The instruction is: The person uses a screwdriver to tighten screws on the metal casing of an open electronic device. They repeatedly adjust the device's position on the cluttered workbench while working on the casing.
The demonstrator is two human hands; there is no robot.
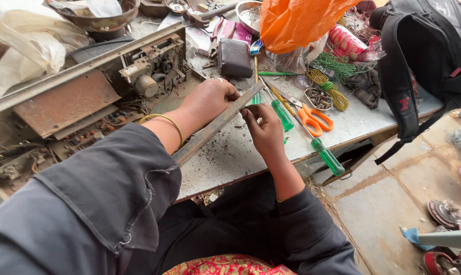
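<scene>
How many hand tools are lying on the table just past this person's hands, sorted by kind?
Green-handled screwdrivers: 2
Orange-handled scissors: 1
Total: 3

Not counted: the long metal strip that the left hand and right hand hold between them.

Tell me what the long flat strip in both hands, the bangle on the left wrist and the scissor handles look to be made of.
The long grey flat strip looks like bare metal: dull, scratched, straight-edged. The thin yellow bangle seems to be polished metal, possibly gold or brass, going by its shine. The orange scissor handles look like moulded plastic, glossy and evenly coloured.
</scene>
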